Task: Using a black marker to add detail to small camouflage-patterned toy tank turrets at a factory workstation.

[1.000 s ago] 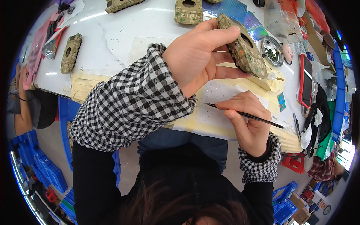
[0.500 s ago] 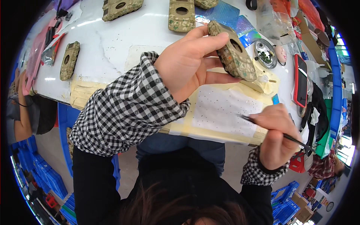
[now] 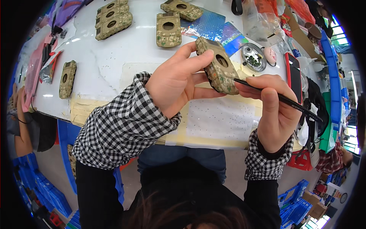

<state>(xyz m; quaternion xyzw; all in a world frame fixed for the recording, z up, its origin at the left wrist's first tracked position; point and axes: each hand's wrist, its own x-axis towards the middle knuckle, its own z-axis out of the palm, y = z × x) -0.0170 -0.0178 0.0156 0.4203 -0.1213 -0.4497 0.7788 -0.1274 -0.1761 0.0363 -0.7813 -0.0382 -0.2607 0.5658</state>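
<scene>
My left hand (image 3: pixel 173 78) grips a camouflage-painted model tank hull (image 3: pixel 224 81), tilted, by its edges; a round hole shows in its top. My right hand (image 3: pixel 276 108) pinches black tweezers (image 3: pixel 291 103). Their tips touch or nearly touch the hull's side by its lower end; whether a small part sits between them is too fine to make out. Below both hands, a white sheet (image 3: pixel 213 118) dotted with tiny dark pieces is taped to the table. Beyond my right hand stands a round clear dish (image 3: pixel 243 54) holding dark green bits.
More camouflage hulls stand about: one at left (image 3: pixel 68 79), a row at back left (image 3: pixel 114 23), one at back centre (image 3: pixel 169 36). Shiny blue film (image 3: pixel 207 23) lies behind. A red-cased phone (image 3: pixel 293 76) and plastic bags (image 3: pixel 261 24) crowd the right. Another person's arm (image 3: pixel 22 122) shows far left.
My right hand has come up from over the dotted sheet, bringing the tweezers' tips to the hull's side. In the picture, my left hand with the hull sits slightly lower and further left.
</scene>
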